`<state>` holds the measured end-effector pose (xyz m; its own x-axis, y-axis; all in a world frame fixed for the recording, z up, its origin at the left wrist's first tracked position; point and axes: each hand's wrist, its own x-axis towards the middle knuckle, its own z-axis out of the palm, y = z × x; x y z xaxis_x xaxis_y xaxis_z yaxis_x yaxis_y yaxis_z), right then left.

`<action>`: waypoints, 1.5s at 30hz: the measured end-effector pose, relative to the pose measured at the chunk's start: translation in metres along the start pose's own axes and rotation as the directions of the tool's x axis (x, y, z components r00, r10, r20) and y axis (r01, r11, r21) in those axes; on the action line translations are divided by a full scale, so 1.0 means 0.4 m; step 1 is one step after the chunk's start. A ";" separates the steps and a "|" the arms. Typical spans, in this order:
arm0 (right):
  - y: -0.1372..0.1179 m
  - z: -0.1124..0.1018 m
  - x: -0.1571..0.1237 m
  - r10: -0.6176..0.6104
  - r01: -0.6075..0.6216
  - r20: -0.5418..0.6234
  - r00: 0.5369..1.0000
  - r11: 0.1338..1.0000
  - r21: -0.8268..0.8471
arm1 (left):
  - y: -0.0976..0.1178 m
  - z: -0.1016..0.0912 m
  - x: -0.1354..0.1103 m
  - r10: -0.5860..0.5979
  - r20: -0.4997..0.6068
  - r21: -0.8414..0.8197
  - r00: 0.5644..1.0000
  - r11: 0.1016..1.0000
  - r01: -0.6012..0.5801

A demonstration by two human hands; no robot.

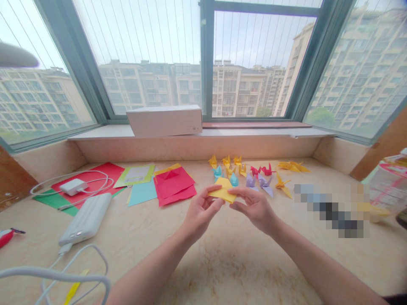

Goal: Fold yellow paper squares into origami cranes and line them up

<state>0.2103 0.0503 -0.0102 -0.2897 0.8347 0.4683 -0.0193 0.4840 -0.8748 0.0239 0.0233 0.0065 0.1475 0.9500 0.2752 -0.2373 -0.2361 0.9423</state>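
Note:
A yellow piece of partly folded origami paper (225,191) is held up between both hands, above the stone sill. My left hand (203,207) pinches its left edge between thumb and fingers. On the right edge, my right hand (252,207) grips it the same way, thumb below and fingers on top. Just behind the paper stand several folded paper cranes: yellow ones (226,161), blue ones (218,172), red ones (267,169) and purple ones (265,183). The yellow paper partly hides the nearest cranes.
Red paper sheets (174,186), a light blue sheet (143,195) and a yellow-green packet (135,175) lie left. Nearer are a white power bank (85,218), a charger (73,186) and loose cables (63,276). A white box (165,120) rests on the window ledge. A plastic container (388,186) stands right.

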 end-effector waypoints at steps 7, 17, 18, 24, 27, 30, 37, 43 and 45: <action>-0.011 -0.007 0.002 -0.099 0.088 -0.045 0.994 0.974 -0.207 | -0.012 -0.004 0.001 0.020 0.032 0.114 0.999 0.993 -0.024; -0.017 -0.003 0.006 -0.063 0.020 -0.112 0.992 0.936 -0.350 | -0.037 0.003 -0.004 -0.086 0.088 0.416 0.992 0.909 0.042; -0.015 -0.002 0.006 -0.069 0.023 -0.109 0.992 0.926 -0.376 | -0.039 0.002 -0.003 -0.105 0.081 0.390 0.991 0.919 0.066; 0.002 0.003 0.011 0.006 -0.046 -0.139 0.990 0.958 -0.283 | -0.040 -0.003 0.003 -0.190 0.093 0.313 0.977 0.937 0.152; 0.002 0.002 0.015 0.118 -0.125 -0.178 0.977 0.992 -0.030 | -0.037 -0.001 0.003 -0.150 0.048 0.423 0.988 0.899 0.116; 0.002 0.002 0.017 0.177 -0.159 -0.171 0.969 0.981 0.112 | -0.035 0.000 0.003 -0.064 0.019 0.515 0.998 0.856 0.045; 0.017 0.006 0.011 0.120 -0.130 -0.187 0.975 0.991 -0.043 | -0.038 -0.002 0.000 0.003 0.008 0.556 1.000 0.831 -0.007; -0.004 0.013 0.003 0.067 -0.084 -0.076 0.995 0.966 -0.246 | -0.036 -0.006 0.004 -0.039 -0.010 0.487 0.999 0.872 0.039; -0.011 0.012 0.001 0.041 -0.048 -0.032 0.999 0.960 -0.277 | -0.033 -0.004 0.006 -0.067 0.001 0.423 0.998 0.904 0.060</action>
<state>0.2056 0.0472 -0.0069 -0.2597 0.8618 0.4358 0.2607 0.4971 -0.8276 0.0257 0.0292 -0.0056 0.1641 0.9634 0.2120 0.2004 -0.2430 0.9491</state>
